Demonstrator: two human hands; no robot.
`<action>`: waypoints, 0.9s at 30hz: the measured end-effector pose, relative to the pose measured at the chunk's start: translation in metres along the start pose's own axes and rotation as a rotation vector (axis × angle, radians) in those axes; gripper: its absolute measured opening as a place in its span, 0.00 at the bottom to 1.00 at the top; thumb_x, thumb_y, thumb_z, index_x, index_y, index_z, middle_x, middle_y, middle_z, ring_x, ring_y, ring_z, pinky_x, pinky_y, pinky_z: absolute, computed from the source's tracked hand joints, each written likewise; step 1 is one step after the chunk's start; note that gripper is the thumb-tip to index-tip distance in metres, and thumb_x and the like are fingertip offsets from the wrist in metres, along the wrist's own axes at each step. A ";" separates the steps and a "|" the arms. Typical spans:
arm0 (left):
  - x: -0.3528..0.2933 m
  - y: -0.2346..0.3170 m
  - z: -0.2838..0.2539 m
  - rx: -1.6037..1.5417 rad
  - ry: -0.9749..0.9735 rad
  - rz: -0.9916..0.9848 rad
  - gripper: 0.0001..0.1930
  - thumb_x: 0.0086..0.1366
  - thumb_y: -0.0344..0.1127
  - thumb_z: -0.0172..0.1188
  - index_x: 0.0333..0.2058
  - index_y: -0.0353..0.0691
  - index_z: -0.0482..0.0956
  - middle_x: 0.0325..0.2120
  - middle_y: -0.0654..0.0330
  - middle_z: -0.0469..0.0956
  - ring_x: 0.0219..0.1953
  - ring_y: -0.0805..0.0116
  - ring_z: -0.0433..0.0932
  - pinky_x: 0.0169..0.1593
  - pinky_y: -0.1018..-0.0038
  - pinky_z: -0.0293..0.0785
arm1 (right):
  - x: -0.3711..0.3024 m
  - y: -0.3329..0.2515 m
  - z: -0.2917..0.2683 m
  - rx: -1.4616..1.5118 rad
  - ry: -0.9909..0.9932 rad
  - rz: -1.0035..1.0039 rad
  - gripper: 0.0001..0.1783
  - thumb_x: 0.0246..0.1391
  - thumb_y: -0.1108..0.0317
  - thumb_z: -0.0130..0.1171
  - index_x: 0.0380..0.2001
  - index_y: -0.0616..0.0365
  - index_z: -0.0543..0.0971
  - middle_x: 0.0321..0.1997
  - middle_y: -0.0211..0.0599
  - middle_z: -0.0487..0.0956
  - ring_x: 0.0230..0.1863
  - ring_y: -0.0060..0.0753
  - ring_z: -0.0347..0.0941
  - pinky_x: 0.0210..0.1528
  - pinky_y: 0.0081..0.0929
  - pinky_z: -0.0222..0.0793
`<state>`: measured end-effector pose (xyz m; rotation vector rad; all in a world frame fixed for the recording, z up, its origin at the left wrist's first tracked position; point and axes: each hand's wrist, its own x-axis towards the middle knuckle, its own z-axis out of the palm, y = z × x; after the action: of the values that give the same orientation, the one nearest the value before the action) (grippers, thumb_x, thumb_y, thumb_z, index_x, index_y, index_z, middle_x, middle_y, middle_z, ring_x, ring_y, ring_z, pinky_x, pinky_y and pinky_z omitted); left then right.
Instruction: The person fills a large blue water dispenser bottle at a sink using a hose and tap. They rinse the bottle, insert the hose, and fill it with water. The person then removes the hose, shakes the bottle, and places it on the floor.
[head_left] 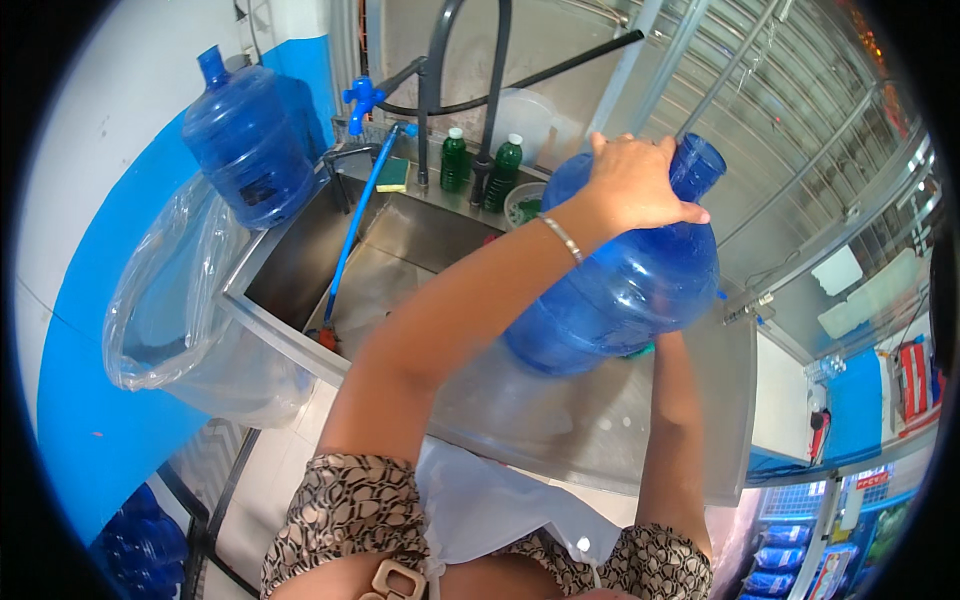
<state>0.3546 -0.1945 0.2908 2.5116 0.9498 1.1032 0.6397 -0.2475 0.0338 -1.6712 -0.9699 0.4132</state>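
A large blue water jug (610,290) is tilted over the steel counter, its neck pointing up and to the right. My left hand (640,180) grips its shoulder beside the neck, fingers spread round the curve. My right forearm (680,400) reaches up to the jug's underside, where the jug hides the right hand and its fingers. Close to that wrist a bit of something green (640,351) peeks out, too covered to name.
Left of the counter is a steel sink (400,225) with a blue pipe (360,215) across it. A sponge (393,175) and green bottles (454,160) line its back. Another blue jug (250,145) stands at the sink's left corner, above a bin lined with clear plastic (165,300).
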 end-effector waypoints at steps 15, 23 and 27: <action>-0.137 -0.083 -0.079 -1.324 0.128 0.341 0.26 0.47 0.33 0.75 0.44 0.36 0.73 0.36 0.55 0.80 0.38 0.62 0.81 0.49 0.65 0.78 | -0.221 0.031 0.008 0.631 0.282 0.340 0.21 0.65 0.62 0.48 0.54 0.65 0.72 0.50 0.45 0.79 0.48 0.42 0.78 0.46 0.39 0.78; -0.254 -0.410 -0.044 -2.061 0.660 -0.570 0.22 0.59 0.50 0.62 0.44 0.40 0.73 0.42 0.55 0.76 0.46 0.56 0.77 0.56 0.57 0.73 | -0.259 -0.003 0.159 0.628 -0.040 0.406 0.26 0.66 0.54 0.48 0.58 0.62 0.71 0.52 0.44 0.78 0.49 0.42 0.77 0.51 0.41 0.77; -0.313 -0.445 -0.005 -2.203 0.537 -0.876 0.23 0.61 0.58 0.58 0.42 0.44 0.75 0.41 0.55 0.79 0.45 0.56 0.78 0.55 0.59 0.74 | -0.277 -0.032 0.161 0.381 -0.063 0.358 0.27 0.66 0.53 0.48 0.59 0.61 0.70 0.53 0.43 0.77 0.50 0.42 0.77 0.52 0.41 0.77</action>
<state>-0.0153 -0.0594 -0.0849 0.0210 0.2276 1.1553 0.3481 -0.3571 -0.0470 -1.4832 -0.5864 0.8388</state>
